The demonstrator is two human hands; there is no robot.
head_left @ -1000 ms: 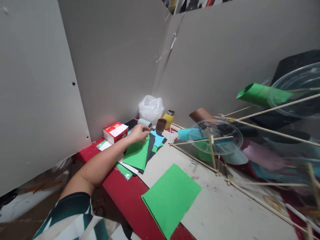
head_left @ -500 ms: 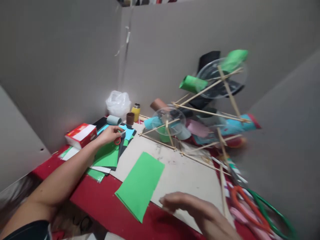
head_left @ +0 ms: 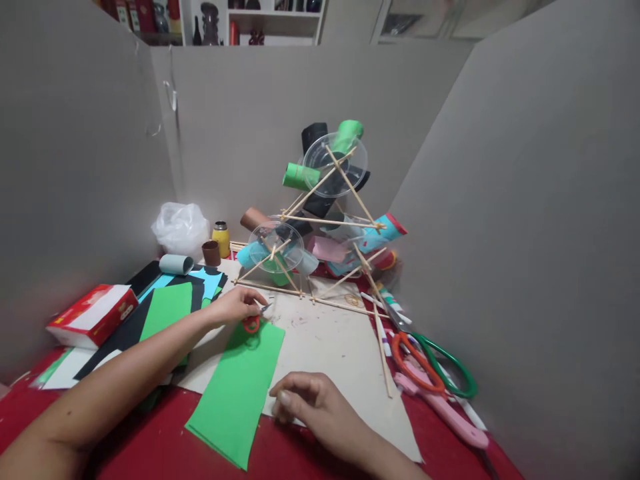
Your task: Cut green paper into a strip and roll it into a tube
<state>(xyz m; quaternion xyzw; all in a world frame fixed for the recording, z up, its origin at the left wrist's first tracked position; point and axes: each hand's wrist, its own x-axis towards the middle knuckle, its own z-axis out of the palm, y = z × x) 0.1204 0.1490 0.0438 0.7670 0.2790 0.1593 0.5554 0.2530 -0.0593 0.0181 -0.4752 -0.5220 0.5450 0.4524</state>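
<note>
My left hand is closed on a small pair of scissors with red handles, their metal tips pointing to the right. It hovers over the far end of a folded green paper sheet, which lies partly on grey cardboard and hangs over its near edge. Beside the sheet's right edge is my right hand, with fingers loosely curled, thumb apart and nothing visible in it.
A stick-and-plastic-disc model with coloured paper tubes stands at the back. Large scissors with orange and green handles lie right. Left are a red box, paper sheets, a white bag and a yellow jar.
My left hand has carried the small scissors from the paper pile rightward to the green sheet. My right hand has moved left toward the sheet's edge. The view has turned right.
</note>
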